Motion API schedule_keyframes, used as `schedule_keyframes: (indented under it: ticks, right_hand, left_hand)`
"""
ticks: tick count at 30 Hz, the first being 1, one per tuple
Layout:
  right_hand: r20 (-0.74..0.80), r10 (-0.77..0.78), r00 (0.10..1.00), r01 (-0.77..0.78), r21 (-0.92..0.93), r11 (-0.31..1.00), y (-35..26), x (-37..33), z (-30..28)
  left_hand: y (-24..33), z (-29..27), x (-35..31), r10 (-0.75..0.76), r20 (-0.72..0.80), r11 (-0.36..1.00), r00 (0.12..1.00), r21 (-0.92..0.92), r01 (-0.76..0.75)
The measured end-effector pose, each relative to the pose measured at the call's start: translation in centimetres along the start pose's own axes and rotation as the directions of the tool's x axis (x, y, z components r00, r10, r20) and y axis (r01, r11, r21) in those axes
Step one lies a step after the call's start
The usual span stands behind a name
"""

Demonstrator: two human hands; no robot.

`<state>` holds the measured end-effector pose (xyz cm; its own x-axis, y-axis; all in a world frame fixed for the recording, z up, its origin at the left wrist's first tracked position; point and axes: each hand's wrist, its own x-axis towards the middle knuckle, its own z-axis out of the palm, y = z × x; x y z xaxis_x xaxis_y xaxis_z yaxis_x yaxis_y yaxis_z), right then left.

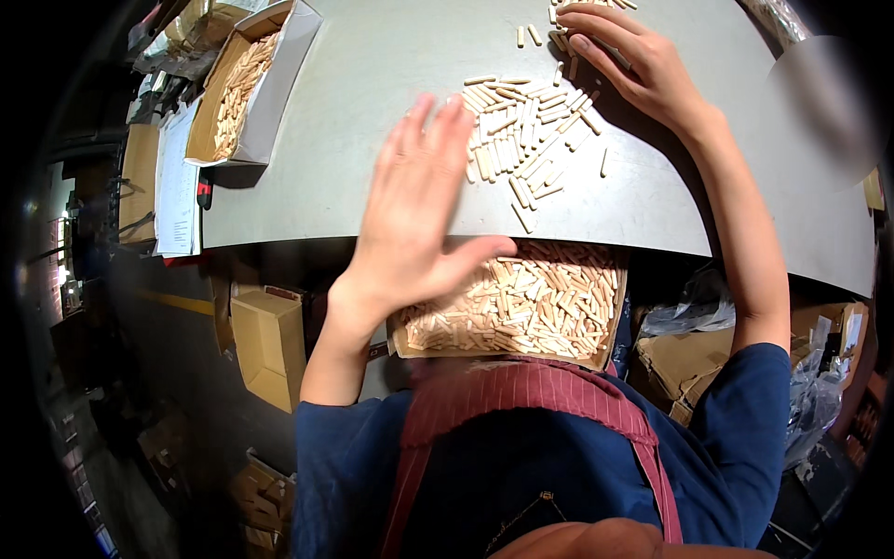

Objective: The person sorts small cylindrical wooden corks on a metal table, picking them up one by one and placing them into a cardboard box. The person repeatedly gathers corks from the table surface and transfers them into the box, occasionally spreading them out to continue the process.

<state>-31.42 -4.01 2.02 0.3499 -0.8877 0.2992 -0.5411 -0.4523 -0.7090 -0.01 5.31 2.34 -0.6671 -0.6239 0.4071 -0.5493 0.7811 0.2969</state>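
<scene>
Small pale wooden dowels [521, 130] lie loose in a flat pile on the grey table [326, 177]. Beside the pile's left edge is my left hand [410, 205], flat with fingers stretched and thumb out, slightly blurred and holding nothing. My right hand [633, 65] reaches to the far side, its fingers apart and slightly bent over a second group of dowels [559, 39]. Whether its fingertips touch them I cannot tell. Below the table's near edge, in front of my apron, an open cardboard box [503, 354] holds a mass of the same dowels, partly covered by my left hand.
A long open box [282, 93] with more dowels stands at the table's far left. Paper sheets [177, 186] and a small red-and-black object [205, 191] lie near it. Below are a cardboard box [270, 345] at left and a carton with clear plastic [684, 359] at right.
</scene>
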Motion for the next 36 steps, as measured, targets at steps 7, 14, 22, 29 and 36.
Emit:
schedule_keyframes:
  ticks: [7,14,22,29,36]
  right_hand:
    - [-0.130,-0.261,0.957,0.225,-0.242,0.944,2.1,0.0,0.2]
    - [0.020,-0.219,0.975,0.219,-0.215,0.952,2.3,-0.3,-0.3]
    - [-0.018,-0.473,0.881,0.431,-0.380,0.818,5.1,0.3,-1.3]
    - [-0.061,-0.410,0.910,0.362,-0.365,0.858,4.4,0.3,-0.9]
    - [-0.075,-0.359,0.931,0.313,-0.347,0.884,3.7,0.2,-1.1]
  left_hand:
    - [2.8,1.8,0.8,0.126,-0.031,0.988,0.992,-0.090,-0.128]
    - [2.2,2.5,-1.3,0.190,-0.138,0.982,0.972,0.014,-0.189]
    - [-8.5,-7.5,-0.9,-0.152,-0.582,0.935,0.799,0.177,0.307]
    - [-7.6,-4.1,0.8,-0.060,-0.290,0.957,0.955,0.256,0.138]
    - [1.6,3.0,2.1,0.082,0.216,0.993,0.973,0.069,-0.099]
